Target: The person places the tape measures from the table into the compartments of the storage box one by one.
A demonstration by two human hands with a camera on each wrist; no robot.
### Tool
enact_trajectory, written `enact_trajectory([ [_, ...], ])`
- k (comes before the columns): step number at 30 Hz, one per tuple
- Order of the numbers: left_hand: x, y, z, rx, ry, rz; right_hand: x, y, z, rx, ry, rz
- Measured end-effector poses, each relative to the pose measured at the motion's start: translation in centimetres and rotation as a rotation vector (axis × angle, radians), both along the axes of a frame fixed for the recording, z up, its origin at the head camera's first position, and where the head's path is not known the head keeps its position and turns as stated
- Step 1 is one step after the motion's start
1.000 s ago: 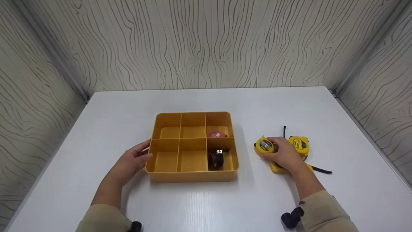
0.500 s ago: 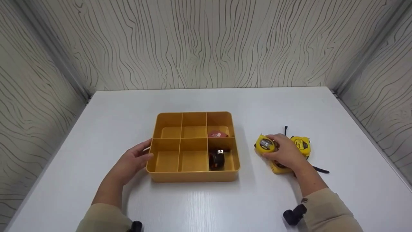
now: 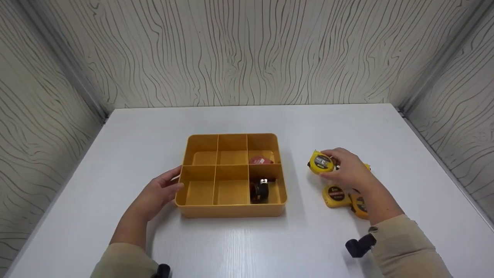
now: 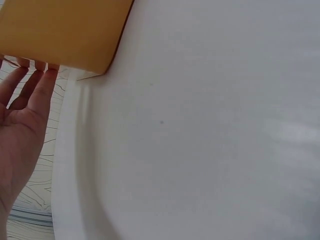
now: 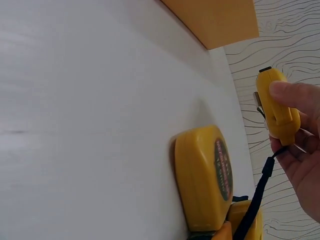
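My right hand (image 3: 349, 170) pinches a yellow tape measure (image 3: 321, 163) with a dark round label, held above the table right of the box. In the right wrist view a dark wrist strap (image 5: 259, 195) hangs below this tape measure (image 5: 274, 102). Nearer the front lie another yellow tape measure (image 3: 335, 196) and an orange-yellow one (image 3: 360, 207), close together; a further yellow piece is mostly hidden behind my right hand. My left hand (image 3: 156, 195) rests against the left wall of a mustard-coloured box (image 3: 231, 211), its fingers (image 4: 42, 95) fairly straight.
Dividers split the box into several compartments. A dark tape measure (image 3: 259, 191) sits in the front right one, and a reddish round object (image 3: 261, 160) in the back right one. Wood-patterned panels (image 3: 247, 54) enclose the white table (image 3: 239, 247) at the back and sides.
My right hand has lifted the yellow tape measure up and slightly away from the others, uncovering the ones nearer the front. My left hand and the box have stayed in place.
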State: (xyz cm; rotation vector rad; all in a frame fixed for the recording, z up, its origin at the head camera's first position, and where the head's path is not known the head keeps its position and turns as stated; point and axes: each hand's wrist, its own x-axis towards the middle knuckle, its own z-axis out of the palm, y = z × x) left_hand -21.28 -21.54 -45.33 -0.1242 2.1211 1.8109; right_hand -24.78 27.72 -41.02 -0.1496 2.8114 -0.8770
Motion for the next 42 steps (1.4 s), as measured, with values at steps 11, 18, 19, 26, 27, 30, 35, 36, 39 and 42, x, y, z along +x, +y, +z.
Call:
enact_trajectory([
  [11, -0.1, 0.0, 0.0, -0.018, -0.012, 0.008, -0.3, -0.9, 2.0, -0.007, 0.052, 0.052],
  [18, -0.1, 0.1, 0.1, -0.032, -0.03, 0.02, -0.5, -1.5, 3.2, -0.02, 0.05, 0.042],
  [19, -0.1, 0.1, 0.1, -0.033, -0.029, 0.016, -0.5, -1.5, 3.4, -0.018, 0.052, 0.04],
  [26, -0.1, 0.0, 0.2, -0.008, 0.005, -0.008, -1.1, -2.0, 5.3, 0.004, 0.094, 0.066],
  [27, 0.0, 0.0, 0.2, 0.001, 0.015, -0.015, -1.2, -2.1, 5.7, 0.005, 0.103, 0.07],
  [30, 0.0, -0.1, 0.1, 0.03, 0.04, -0.037, -1.3, -2.4, 6.7, 0.009, 0.133, 0.08],
  [35, 0.0, -0.1, 0.1, 0.027, 0.033, -0.032, -1.6, -3.3, 8.4, 0.019, 0.175, 0.08],
  [36, 0.0, -0.1, 0.0, 0.023, 0.029, -0.03, -1.6, -3.5, 8.7, 0.02, 0.18, 0.079],
  [39, 0.0, -0.1, 0.1, 0.017, 0.019, -0.017, -1.8, -4.3, 9.4, 0.019, 0.19, 0.074],
  [42, 0.0, 0.0, 0.1, 0.009, 0.017, -0.021, -2.0, -5.1, 10.1, 0.022, 0.204, 0.082],
])
